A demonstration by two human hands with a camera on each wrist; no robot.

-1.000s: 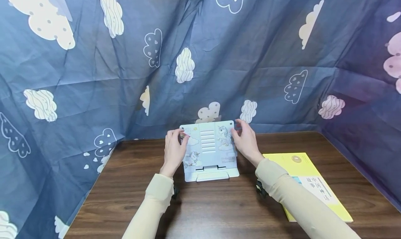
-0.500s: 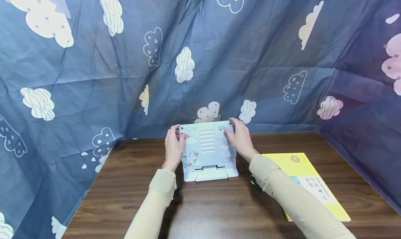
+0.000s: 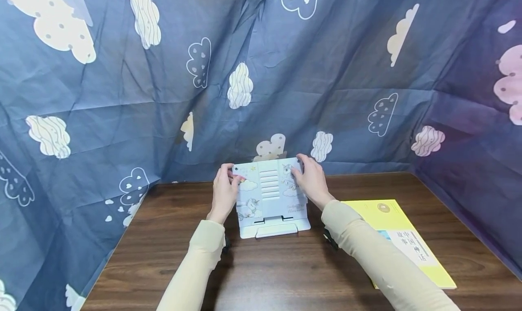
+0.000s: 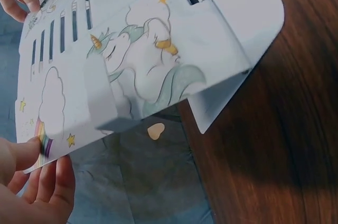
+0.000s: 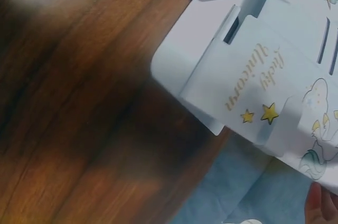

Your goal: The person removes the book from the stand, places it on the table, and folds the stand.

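A white book stand [image 3: 271, 207] printed with unicorns, clouds and stars stands tilted back on the table, with slots down its middle and a ledge at its foot. My left hand [image 3: 224, 194] pinches the upper left edge, thumb on the front over a rainbow and fingers behind, as the left wrist view shows on that hand [image 4: 45, 189]. At the upper right corner, my right hand [image 3: 312, 182] grips the panel, its thumb in front. Only a bit of the right hand [image 5: 320, 205] shows in the right wrist view. The base plate [image 4: 245, 2] rests on the wood.
A yellow book [image 3: 373, 211] with a white label lies flat on the right of the brown wooden table [image 3: 277, 274], partly under the right forearm. A blue cloud-patterned cloth [image 3: 285, 93] hangs behind the table and along its sides.
The right hand has moved left onto the stand's upper right corner and taken hold. The left hand has closed on the left edge. The stand stays in nearly the same place.
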